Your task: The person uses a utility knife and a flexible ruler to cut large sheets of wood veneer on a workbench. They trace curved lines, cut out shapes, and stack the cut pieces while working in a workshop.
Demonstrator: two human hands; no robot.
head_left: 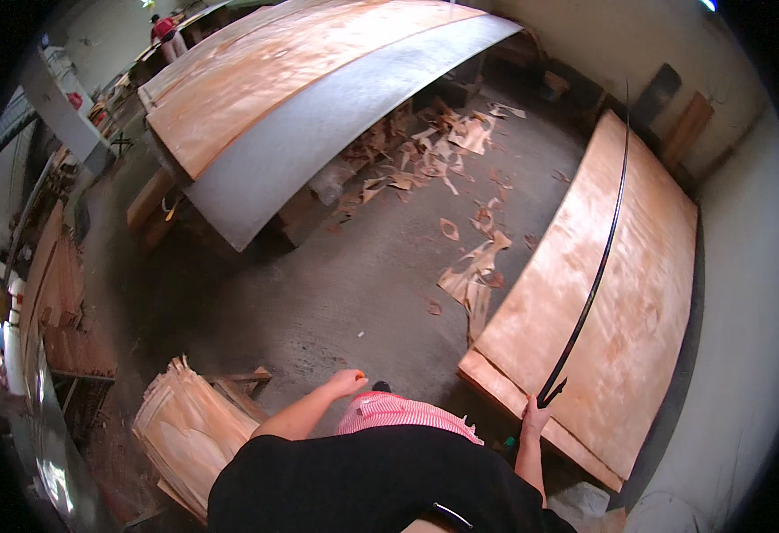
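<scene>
My right hand (536, 414) is closed round the lower end of a long, thin black rod (595, 282). Tapering and slightly bowed, the rod reaches away over a stack of pale wood veneer sheets (647, 258) on the right. A short prong sticks out of it just by my fingers. My left hand (347, 382) hangs in front of me over the floor, its fingers curled. A tiny orange spot shows at its fingertips, too small to name. Red-and-white striped cloth (398, 410) lies at my waist below a black top.
A large table of veneer sheets (256, 115) with a grey panel edge (318, 133) stands ahead. Veneer scraps (474, 275) litter the floor. Upright veneer pieces (189, 417) are bundled at my left. A person in red (165, 34) stands far off. A wall (745, 293) bounds the right.
</scene>
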